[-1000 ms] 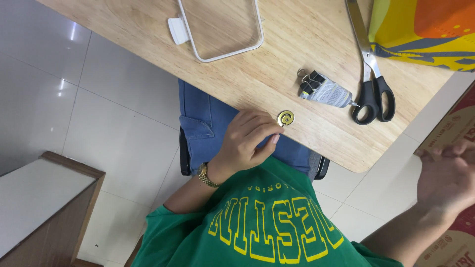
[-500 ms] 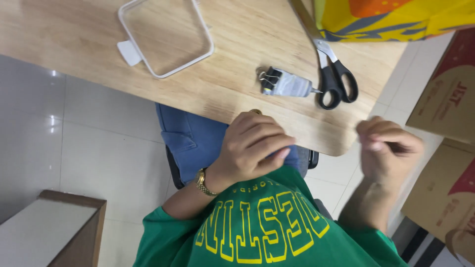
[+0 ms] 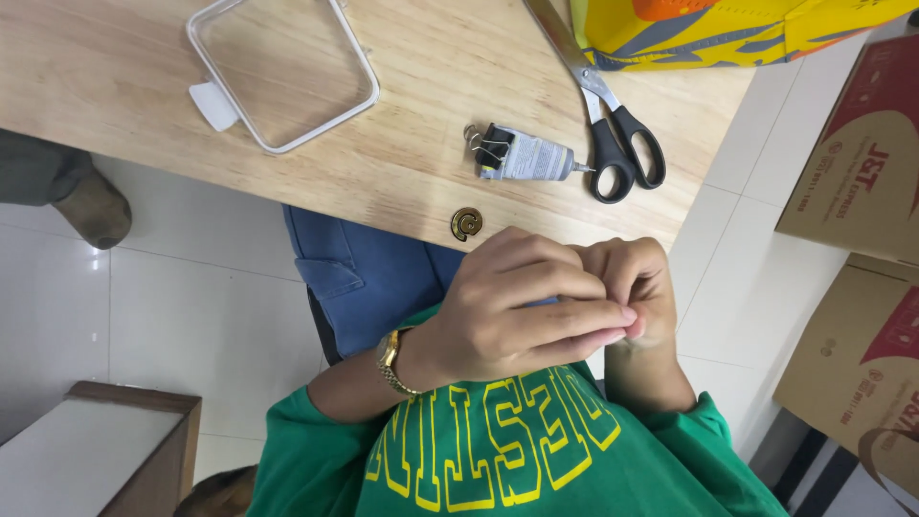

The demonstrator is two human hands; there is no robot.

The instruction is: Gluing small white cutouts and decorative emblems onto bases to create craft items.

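Observation:
My left hand, with a gold watch on its wrist, and my right hand meet in front of my chest, just below the edge of the wooden table. The fingertips of both hands press together; anything pinched between them is hidden. A small round gold piece lies on the table edge right above my left hand, untouched. Beyond it rest a small grey tube with a black binder clip and black-handled scissors.
A clear plastic lid frame lies on the table at the left, and a yellow bag sits at the far right. Cardboard boxes stand on the floor to the right. A wooden cabinet and another person's shoe are at the left.
My left hand left the gold piece on the table edge and drew back toward my chest. My right hand came in from the right and joined it.

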